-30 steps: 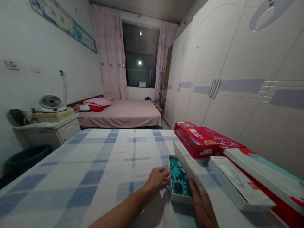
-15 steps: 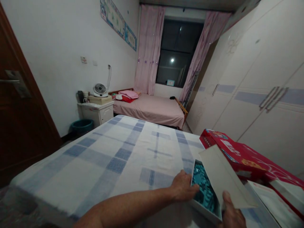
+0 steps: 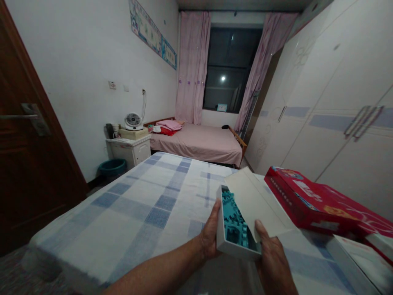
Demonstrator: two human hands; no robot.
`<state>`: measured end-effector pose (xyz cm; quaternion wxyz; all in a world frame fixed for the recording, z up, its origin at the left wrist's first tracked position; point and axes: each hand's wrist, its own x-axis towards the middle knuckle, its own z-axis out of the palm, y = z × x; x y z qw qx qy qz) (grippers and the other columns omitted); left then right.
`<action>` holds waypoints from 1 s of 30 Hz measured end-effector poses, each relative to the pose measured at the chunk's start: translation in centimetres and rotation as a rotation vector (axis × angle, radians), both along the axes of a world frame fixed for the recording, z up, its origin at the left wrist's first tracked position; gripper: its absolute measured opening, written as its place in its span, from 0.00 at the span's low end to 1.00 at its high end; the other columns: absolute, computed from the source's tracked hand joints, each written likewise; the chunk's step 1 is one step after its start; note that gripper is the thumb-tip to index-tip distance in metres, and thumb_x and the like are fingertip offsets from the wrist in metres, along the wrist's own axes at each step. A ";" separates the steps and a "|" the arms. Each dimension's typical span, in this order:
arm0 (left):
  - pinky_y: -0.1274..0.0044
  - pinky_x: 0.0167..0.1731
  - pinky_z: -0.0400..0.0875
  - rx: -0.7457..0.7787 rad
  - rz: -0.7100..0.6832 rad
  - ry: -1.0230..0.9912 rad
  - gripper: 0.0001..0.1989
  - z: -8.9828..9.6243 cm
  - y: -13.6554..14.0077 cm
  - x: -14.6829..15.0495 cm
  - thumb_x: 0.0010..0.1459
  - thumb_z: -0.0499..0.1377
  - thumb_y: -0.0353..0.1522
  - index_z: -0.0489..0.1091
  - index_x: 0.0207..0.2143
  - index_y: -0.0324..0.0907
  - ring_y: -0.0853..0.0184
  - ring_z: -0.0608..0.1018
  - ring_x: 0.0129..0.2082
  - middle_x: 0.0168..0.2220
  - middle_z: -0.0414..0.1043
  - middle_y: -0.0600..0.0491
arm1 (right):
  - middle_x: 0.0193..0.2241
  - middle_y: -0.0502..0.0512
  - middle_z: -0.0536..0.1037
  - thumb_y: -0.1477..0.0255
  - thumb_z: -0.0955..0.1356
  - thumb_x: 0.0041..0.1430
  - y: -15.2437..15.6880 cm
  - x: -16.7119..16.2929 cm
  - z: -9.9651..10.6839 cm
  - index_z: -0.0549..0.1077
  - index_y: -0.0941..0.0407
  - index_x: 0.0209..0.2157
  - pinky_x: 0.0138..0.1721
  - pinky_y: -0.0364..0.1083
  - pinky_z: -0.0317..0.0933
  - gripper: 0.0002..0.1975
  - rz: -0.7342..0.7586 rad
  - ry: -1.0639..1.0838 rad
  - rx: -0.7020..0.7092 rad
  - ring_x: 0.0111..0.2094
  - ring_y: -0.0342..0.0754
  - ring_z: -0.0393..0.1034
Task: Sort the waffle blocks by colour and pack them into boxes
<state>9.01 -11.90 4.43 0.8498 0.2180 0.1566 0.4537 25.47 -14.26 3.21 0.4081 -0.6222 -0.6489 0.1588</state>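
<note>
A small white cardboard box (image 3: pixel 235 248) is held tilted above the near right part of the table, its hinged lid (image 3: pixel 258 200) swung up to the right. Inside lie teal toothed pieces (image 3: pixel 235 221) that look like plastic; I cannot make out their exact kind. My left hand (image 3: pixel 211 235) grips the box's left side, its fingers partly hidden beneath. On the other side, my right hand (image 3: pixel 272 256) clasps the box's right edge, the thumb pressing against the lid's inner face.
A blue and white checked cloth (image 3: pixel 129 221) covers the table. At the right lie a large red box (image 3: pixel 307 200) and an open white box (image 3: pixel 362 262). Beyond the table are a pink-covered bed (image 3: pixel 202 143), a white cabinet (image 3: pixel 141 149) with a fan (image 3: pixel 133 120), and a teal bin (image 3: pixel 113 167).
Both hands have lifted the box up and to the left, toward the middle of the view. The lid stays swung up. The camera view has shifted slightly.
</note>
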 end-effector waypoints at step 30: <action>0.72 0.14 0.71 -0.370 0.821 0.784 0.11 4.8 -2.7 -31.5 0.50 0.62 0.36 0.72 0.34 0.37 0.61 0.74 0.15 0.18 0.73 0.50 | 0.45 0.53 0.79 0.57 0.69 0.50 2.2 -3.8 -1.4 0.68 0.51 0.56 0.45 0.53 0.69 0.31 0.087 0.984 -0.338 0.48 0.57 0.72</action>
